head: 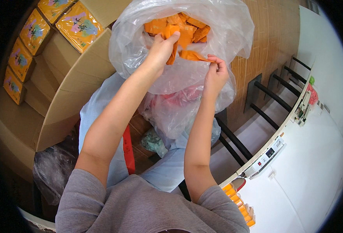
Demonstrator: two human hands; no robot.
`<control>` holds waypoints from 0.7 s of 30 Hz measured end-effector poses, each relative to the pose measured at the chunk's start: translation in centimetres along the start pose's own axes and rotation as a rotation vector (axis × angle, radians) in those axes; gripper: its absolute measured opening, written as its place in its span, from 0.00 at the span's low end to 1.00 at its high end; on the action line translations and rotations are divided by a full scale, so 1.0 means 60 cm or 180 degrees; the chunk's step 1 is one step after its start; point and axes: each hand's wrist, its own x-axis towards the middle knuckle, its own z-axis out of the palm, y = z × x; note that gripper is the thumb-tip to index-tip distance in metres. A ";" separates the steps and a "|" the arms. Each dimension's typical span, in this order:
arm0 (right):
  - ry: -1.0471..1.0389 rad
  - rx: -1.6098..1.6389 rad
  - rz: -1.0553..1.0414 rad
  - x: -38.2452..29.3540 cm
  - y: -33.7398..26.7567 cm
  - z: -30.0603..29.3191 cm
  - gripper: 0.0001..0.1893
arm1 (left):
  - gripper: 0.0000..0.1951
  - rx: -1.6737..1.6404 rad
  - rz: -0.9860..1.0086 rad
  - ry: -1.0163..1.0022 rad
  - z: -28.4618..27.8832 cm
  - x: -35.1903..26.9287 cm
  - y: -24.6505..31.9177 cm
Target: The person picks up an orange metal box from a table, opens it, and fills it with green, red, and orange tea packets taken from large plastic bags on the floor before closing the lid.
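Observation:
A large clear plastic bag (232, 32) stands open before me, with many orange sachets (200, 32) heaped inside. My left hand (162, 49) is over the bag's mouth and grips orange sachets (172, 32) between thumb and fingers. To its right, my right hand (216, 71) pinches the end of another orange sachet (194, 55), which points left toward the left hand. Both hands are above the bag's near side. Reddish material shows through the lower plastic.
On the left, an open cardboard box (81, 72) holds several wrapped orange boxes (79, 26). A white table (299, 186) with black legs (273, 93) runs along the right, bearing a white sealing device (266, 157) and stacked orange packs (240, 205). Dark plastic wrap (54, 169) lies at lower left.

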 end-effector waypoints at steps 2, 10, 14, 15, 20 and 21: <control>-0.0093 -0.0244 0.0081 0.005 -0.022 -0.018 0.05 | 0.27 0.0105 -0.0075 -0.0118 0.003 -0.005 0.003; -0.1592 0.1173 0.1645 0.034 -0.079 -0.031 0.13 | 0.34 0.1154 0.0482 -0.1112 0.013 -0.013 -0.018; -0.1294 0.1603 0.1590 0.031 -0.094 0.000 0.15 | 0.38 0.1210 0.0408 -0.1458 0.018 -0.014 -0.028; -0.1232 0.1636 0.1525 0.030 -0.094 0.005 0.15 | 0.39 0.1325 0.0458 -0.1467 0.019 -0.018 -0.023; -0.1379 0.0826 0.0220 0.006 -0.102 -0.011 0.16 | 0.41 0.0176 -0.0264 -0.0856 0.018 -0.014 -0.011; -0.1442 0.0539 -0.0178 -0.008 -0.102 -0.017 0.15 | 0.41 0.0049 -0.0208 -0.0694 0.018 -0.011 -0.012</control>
